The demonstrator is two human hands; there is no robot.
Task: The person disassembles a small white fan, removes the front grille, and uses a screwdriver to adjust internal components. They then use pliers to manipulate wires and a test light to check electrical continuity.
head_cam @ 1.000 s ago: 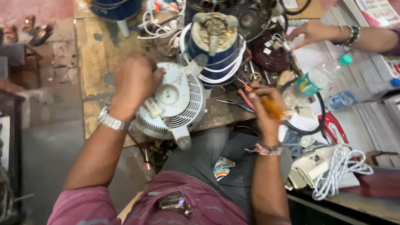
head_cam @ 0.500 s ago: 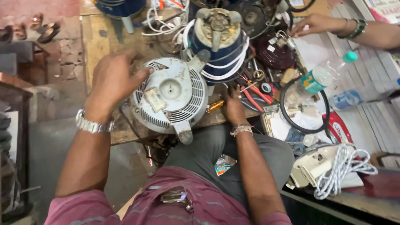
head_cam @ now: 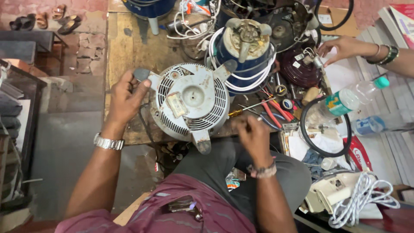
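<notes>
A round white vented motor housing [head_cam: 189,101] lies flat at the front edge of the wooden bench [head_cam: 129,47]. My left hand [head_cam: 125,97] grips its left mounting foot and rim; a metal watch sits on that wrist. My right hand [head_cam: 254,136] hovers just off the housing's right side with its fingers curled and blurred, so I cannot make out anything in it. A screwdriver with an orange-yellow handle [head_cam: 241,111] rests on the bench directly above that hand, apart from the fingers.
Behind the housing stands a blue motor wrapped in white cable [head_cam: 246,47]. To the right are red-handled pliers [head_cam: 276,112], a black rubber ring [head_cam: 323,129], a plastic bottle [head_cam: 349,101] and a white appliance with coiled cord [head_cam: 345,194]. Another person's hand [head_cam: 345,47] works at the upper right.
My right hand, which held the orange screwdriver a second ago, has pulled back toward me; the screwdriver now lies on the bench. My left hand has slid to the housing's left foot.
</notes>
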